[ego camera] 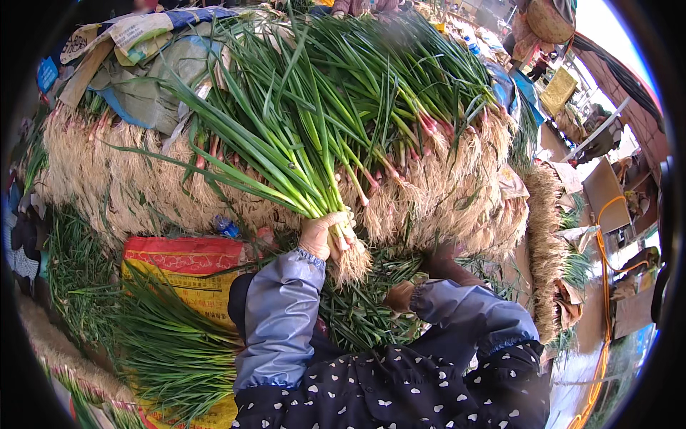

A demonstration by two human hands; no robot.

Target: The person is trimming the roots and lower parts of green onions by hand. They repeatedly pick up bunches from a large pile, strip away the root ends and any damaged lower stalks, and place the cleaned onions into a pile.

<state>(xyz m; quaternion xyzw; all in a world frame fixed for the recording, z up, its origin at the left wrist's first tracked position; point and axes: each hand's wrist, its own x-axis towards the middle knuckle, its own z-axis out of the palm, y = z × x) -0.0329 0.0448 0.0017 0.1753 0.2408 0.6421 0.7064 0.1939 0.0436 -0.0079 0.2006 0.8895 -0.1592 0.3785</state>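
Observation:
A bunch of green garlic plants (305, 166) with long green leaves and pale bulb ends is gripped near its roots by my left hand (324, 233). Its leaves fan up and to the left, and its beige roots hang just below the fist. Lower to the right, my right hand (401, 296) hovers over loose green leaves, with its fingers partly hidden; whether it holds anything is unclear. Behind the bunch lies a long stacked heap of the same plants, their roots (155, 182) facing me. More loose stalks (423, 118) lie on top of the heap.
Cut leaves (364, 316) cover the ground before me. At left, a red and yellow woven sack (185, 254) lies beneath another leafy pile (182, 343). Cloths and sacks (161, 80) cover part of the heap. Another root stack (544, 252) and an orange cable (604, 289) run along the right.

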